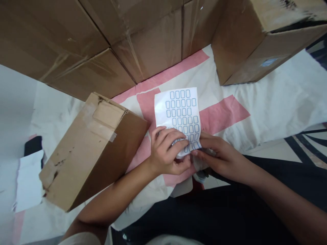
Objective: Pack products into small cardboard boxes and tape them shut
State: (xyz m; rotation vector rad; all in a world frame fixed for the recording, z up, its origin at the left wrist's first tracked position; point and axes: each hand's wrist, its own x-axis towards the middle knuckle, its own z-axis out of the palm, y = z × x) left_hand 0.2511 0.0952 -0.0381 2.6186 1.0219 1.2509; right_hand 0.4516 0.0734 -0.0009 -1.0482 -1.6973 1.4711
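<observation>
Hands (167, 149) on sheet (176, 110) near taped carton (81, 153)

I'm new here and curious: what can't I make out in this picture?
All in the head view:
Some lower cells of the printed sheet: covered by the left hand.
Some fingertips of the right hand: behind the printed sheet.
Any writing on the pale label of the rightmost box: too small, blurred.
Stacked boxes: tops cut off by the upper edge.

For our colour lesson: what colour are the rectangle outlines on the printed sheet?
Blue on the printed sheet, in the head view.
</observation>
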